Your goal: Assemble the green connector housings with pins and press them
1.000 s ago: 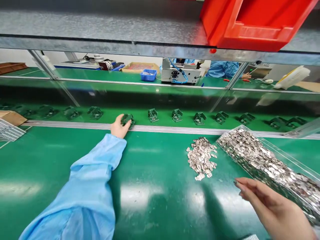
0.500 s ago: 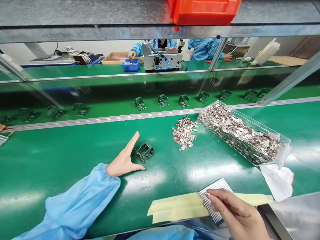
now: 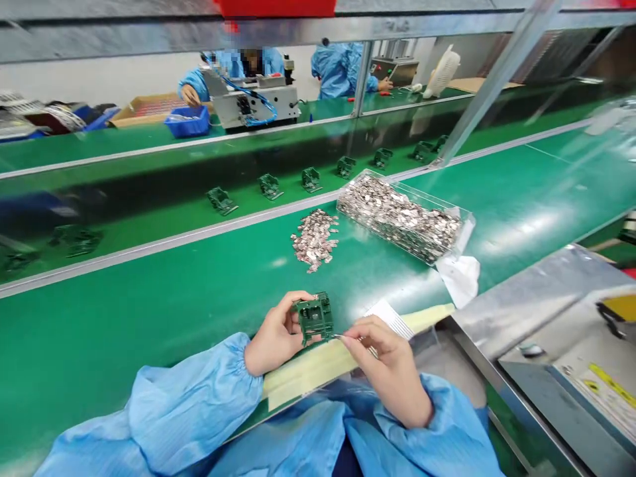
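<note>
My left hand (image 3: 275, 336) grips a dark green plastic frame (image 3: 316, 317) with open slots, held up over the near edge of the bench. Close to the frame's lower right corner is my right hand (image 3: 380, 354), thumb and fingers pinched on a small thin metal piece (image 3: 338, 336). Whether that piece touches the frame I cannot tell. Behind my right hand lies a white ribbed pad (image 3: 390, 319), partly covered. Beyond the hands, a pile of small flat metal pieces (image 3: 314, 240) is spread on the green bench.
A clear tray (image 3: 467, 228) full of metal pieces stands right of the pile, white paper (image 3: 461, 278) at its corner. Yellow tape (image 3: 298, 379) runs along the bench edge. Several green frames (image 3: 269, 187) line the far strip. Co-workers in blue sleeves (image 3: 332, 71) sit opposite. A metal cabinet (image 3: 541, 298) stands right.
My left hand has picked up the green frame from the bench and brought it toward me. My right hand has left the ribbed pad and come to the frame. The view has turned right.
</note>
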### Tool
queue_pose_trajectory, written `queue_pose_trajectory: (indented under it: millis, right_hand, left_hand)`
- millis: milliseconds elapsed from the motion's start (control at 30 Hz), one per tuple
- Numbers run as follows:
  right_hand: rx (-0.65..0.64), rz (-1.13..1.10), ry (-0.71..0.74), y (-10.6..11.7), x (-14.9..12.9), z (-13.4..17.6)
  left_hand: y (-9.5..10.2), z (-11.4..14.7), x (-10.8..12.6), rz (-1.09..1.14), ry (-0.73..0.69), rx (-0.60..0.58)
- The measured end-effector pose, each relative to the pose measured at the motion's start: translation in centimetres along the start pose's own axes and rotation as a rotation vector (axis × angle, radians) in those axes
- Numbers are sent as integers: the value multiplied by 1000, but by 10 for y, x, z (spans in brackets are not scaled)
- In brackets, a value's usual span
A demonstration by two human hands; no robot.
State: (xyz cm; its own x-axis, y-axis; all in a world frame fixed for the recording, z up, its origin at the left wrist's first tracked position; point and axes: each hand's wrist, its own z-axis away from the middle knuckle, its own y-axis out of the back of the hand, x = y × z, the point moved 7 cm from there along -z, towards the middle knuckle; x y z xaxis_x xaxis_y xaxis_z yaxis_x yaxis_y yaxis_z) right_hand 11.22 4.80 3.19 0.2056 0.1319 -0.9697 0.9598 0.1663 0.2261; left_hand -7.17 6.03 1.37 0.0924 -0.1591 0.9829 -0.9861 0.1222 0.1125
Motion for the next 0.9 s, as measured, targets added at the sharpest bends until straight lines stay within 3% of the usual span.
queue_pose_trajectory:
  millis: [67, 167, 467, 633, 900]
  right_hand:
    - [69, 43, 58, 4, -5, -1]
    - [104, 84, 68, 6, -4, 1]
    - [123, 88, 23, 4, 7, 6]
    - [166, 9, -12, 2, 9, 8]
    - [188, -208, -92, -6, 16, 10]
  left_hand:
    - [-22, 1, -1, 137, 78, -38]
    - [-39, 1, 1, 147, 105, -108]
    - [-43, 10, 0, -36, 34, -242]
    - [-39, 12, -2, -121, 7, -181]
    - [-41, 20, -5, 30, 89, -19]
